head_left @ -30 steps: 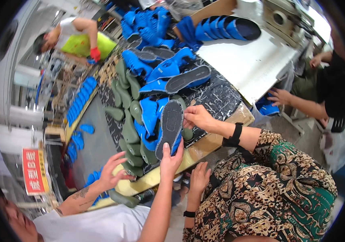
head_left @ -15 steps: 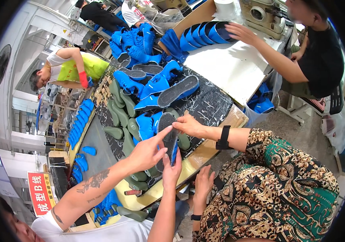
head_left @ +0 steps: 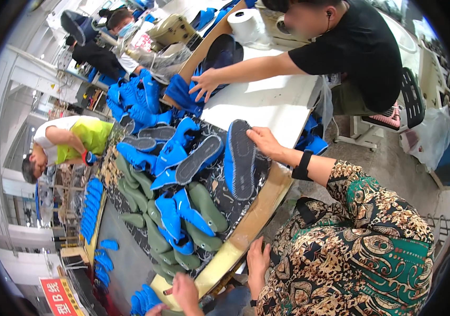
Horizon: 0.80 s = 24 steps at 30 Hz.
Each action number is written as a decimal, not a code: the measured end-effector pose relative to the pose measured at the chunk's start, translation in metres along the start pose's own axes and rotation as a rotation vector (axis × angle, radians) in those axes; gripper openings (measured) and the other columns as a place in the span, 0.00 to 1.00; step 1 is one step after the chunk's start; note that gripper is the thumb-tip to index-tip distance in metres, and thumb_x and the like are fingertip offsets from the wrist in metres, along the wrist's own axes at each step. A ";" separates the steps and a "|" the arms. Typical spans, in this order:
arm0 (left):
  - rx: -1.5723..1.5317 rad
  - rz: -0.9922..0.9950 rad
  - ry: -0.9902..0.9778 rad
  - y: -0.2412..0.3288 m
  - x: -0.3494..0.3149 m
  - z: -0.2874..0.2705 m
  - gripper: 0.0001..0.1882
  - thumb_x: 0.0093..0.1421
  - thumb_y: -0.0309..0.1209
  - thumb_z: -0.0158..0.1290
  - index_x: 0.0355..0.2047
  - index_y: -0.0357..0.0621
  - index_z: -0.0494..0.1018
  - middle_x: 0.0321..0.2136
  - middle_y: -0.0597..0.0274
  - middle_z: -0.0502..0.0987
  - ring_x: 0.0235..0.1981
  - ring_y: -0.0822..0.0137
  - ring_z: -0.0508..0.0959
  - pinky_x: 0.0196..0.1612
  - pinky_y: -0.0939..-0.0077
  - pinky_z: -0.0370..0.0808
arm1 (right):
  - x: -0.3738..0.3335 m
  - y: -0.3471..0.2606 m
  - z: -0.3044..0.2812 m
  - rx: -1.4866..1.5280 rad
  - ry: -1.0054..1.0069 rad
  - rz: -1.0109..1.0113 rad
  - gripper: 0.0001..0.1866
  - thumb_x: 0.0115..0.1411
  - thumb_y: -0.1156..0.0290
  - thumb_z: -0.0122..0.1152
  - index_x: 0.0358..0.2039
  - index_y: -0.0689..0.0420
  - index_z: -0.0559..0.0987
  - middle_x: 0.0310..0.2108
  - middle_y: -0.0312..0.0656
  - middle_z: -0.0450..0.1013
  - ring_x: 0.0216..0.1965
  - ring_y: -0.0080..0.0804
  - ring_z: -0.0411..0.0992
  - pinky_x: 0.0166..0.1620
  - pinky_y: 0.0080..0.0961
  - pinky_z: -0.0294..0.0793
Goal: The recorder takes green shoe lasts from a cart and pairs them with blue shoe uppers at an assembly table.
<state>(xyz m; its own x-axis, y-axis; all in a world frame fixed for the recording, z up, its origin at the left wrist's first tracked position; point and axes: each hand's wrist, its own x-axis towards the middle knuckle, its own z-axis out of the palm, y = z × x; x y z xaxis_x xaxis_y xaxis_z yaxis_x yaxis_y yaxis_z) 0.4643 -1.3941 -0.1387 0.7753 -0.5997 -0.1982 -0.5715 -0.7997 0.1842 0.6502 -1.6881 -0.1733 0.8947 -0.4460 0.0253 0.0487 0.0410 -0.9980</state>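
Observation:
My right hand [head_left: 265, 142], with a black band on its wrist, is closed on one end of a blue shoe upper [head_left: 242, 163]. The upper's dark grey stitched sole side faces up, and it hangs slanted over the table's right part. Lower down, beside the table edge, my left hand [head_left: 258, 263] is held low with fingers loosely apart and nothing visible in it. Several green shoe lasts [head_left: 202, 203] lie left of the held upper. Among them are blue uppers [head_left: 171, 218], and another upper with its grey sole side up [head_left: 198, 160] lies just beyond.
A co-worker's blurred hands [head_left: 185, 295] are at the lower edge. Across a white table [head_left: 267, 108], another person's hand [head_left: 206, 84] reaches toward dark and blue pieces. A pile of blue uppers [head_left: 138, 100] stands at the back. The table's yellow edge [head_left: 235, 247] runs close to my left hand.
The co-worker's hands have let go of the upper and drawn back to the lower edge. My right hand has moved it up and to the right. The view has shifted.

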 end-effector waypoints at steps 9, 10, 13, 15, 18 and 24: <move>-0.497 -0.167 -0.063 0.002 0.024 0.014 0.19 0.55 0.32 0.52 0.46 0.37 0.69 0.42 0.45 0.73 0.43 0.47 0.72 0.46 0.62 0.69 | 0.071 0.045 -0.093 -0.173 0.324 0.100 0.19 0.57 0.60 0.51 0.29 0.67 0.77 0.25 0.48 0.75 0.29 0.35 0.72 0.35 0.31 0.70; -0.509 -0.166 -0.065 0.001 0.026 0.015 0.19 0.55 0.32 0.52 0.46 0.37 0.69 0.42 0.45 0.73 0.43 0.47 0.72 0.46 0.62 0.69 | 0.077 0.047 -0.097 -0.211 0.411 0.022 0.17 0.55 0.62 0.53 0.34 0.66 0.76 0.26 0.50 0.74 0.31 0.38 0.73 0.37 0.32 0.71; -0.510 -0.176 -0.074 0.002 0.031 0.012 0.19 0.55 0.32 0.52 0.46 0.37 0.70 0.41 0.44 0.73 0.43 0.47 0.72 0.46 0.62 0.69 | 0.087 0.046 -0.103 -0.178 0.546 0.093 0.18 0.54 0.64 0.54 0.41 0.64 0.74 0.26 0.50 0.74 0.31 0.39 0.73 0.38 0.32 0.71; -0.500 -0.182 -0.081 0.005 0.030 0.009 0.18 0.55 0.32 0.52 0.45 0.37 0.70 0.41 0.44 0.73 0.43 0.47 0.73 0.46 0.62 0.69 | 0.093 0.049 -0.111 -0.166 0.526 0.096 0.19 0.54 0.66 0.54 0.45 0.59 0.72 0.24 0.49 0.73 0.30 0.38 0.73 0.36 0.31 0.71; -0.499 -0.202 -0.082 0.003 0.026 0.015 0.18 0.55 0.31 0.52 0.45 0.37 0.70 0.40 0.44 0.73 0.42 0.46 0.73 0.45 0.62 0.70 | 0.102 0.046 -0.118 -0.240 0.526 0.072 0.16 0.55 0.67 0.53 0.45 0.53 0.73 0.24 0.46 0.73 0.27 0.35 0.72 0.34 0.30 0.70; -0.471 -0.273 -0.020 0.016 0.020 0.019 0.18 0.55 0.31 0.52 0.44 0.36 0.70 0.38 0.43 0.73 0.40 0.45 0.73 0.43 0.61 0.70 | 0.143 0.105 -0.135 -0.171 0.421 -0.196 0.13 0.58 0.68 0.48 0.41 0.58 0.75 0.29 0.51 0.74 0.31 0.40 0.73 0.35 0.30 0.70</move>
<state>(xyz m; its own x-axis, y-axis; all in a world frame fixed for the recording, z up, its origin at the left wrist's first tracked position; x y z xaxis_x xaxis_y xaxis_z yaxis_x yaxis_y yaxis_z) 0.4658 -1.4197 -0.1577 0.8709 -0.3761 -0.3164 -0.1641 -0.8293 0.5341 0.7232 -1.8679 -0.2825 0.6173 -0.7544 0.2232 0.0936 -0.2113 -0.9729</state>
